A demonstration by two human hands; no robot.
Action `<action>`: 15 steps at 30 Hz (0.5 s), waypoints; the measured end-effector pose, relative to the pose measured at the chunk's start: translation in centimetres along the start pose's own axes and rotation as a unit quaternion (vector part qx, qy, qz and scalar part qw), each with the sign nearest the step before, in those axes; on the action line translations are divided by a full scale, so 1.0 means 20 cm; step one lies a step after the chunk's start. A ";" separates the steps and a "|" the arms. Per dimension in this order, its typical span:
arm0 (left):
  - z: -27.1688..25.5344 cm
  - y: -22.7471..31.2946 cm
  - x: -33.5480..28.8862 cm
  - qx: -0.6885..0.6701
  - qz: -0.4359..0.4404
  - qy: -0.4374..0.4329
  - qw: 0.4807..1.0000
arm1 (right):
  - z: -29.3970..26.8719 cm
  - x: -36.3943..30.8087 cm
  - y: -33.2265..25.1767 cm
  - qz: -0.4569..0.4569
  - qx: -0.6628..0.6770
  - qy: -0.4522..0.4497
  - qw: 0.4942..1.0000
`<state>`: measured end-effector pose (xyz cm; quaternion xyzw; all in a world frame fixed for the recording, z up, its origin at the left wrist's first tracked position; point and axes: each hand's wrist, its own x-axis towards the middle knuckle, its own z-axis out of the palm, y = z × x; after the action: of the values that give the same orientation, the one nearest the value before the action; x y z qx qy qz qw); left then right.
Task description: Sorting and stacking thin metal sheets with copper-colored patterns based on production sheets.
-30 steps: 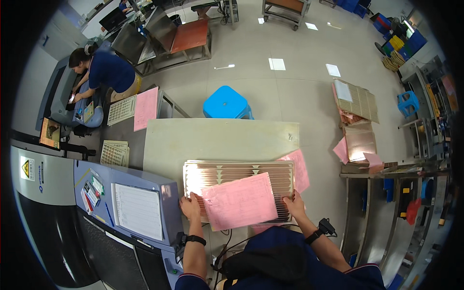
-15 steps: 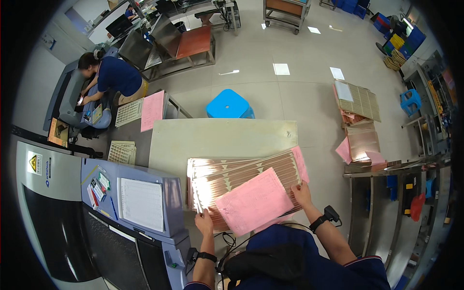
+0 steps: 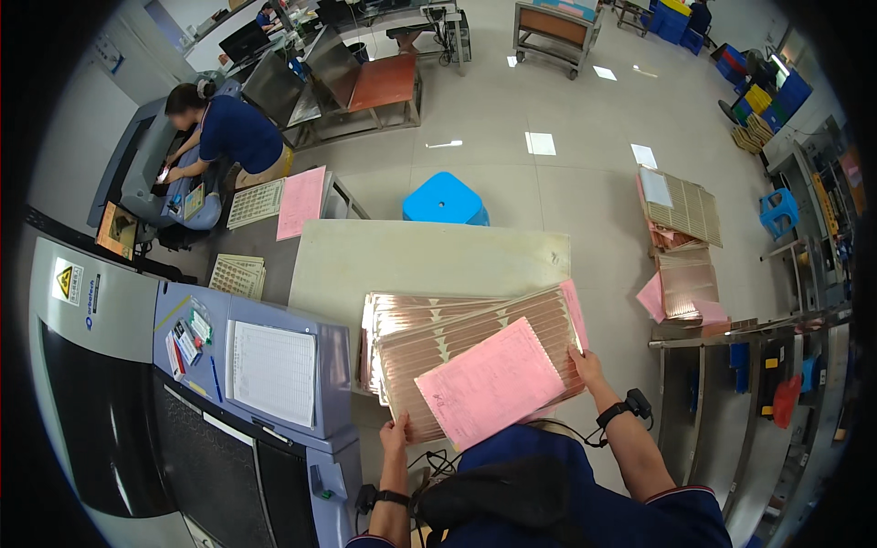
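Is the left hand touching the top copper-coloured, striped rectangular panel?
Touching: the head view shows the left hand gripping the panel at its near left corner.

Floor (image 3: 493,114) pale, glossy; square light patches (image 3: 540,143) | wall (image 3: 71,178) greyish, left | blue stool (image 3: 445,196) beyond pale table (image 3: 429,251); second stool (image 3: 776,215), far right | red-topped bench (image 3: 384,80), upper left | wheeled cart (image 3: 552,30), top | metal shelves (image 3: 677,393), lower right | crates (image 3: 666,26), upper right

Paper (image 3: 491,384) lies on the panel (image 3: 411,365), stool (image 3: 446,199) beyond the table (image 3: 434,256).
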<state>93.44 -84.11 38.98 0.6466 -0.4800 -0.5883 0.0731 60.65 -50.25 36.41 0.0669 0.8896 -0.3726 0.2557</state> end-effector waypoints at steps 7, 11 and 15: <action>-0.02 -0.29 -0.10 -0.032 -0.042 -0.075 0.996 | -0.10 -0.01 -0.10 0.010 -0.045 -0.051 0.998; -0.01 -0.22 0.05 -0.007 -0.017 -0.131 0.991 | -0.12 0.11 0.04 0.004 0.005 -0.075 0.997; 0.07 -0.12 0.06 -0.086 -0.054 -0.106 0.989 | -0.07 0.12 0.01 0.074 0.021 -0.079 0.994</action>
<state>93.45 -83.07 36.16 0.5968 -0.3971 -0.6957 0.0457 58.05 -49.31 35.90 0.1084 0.8512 -0.3749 0.3510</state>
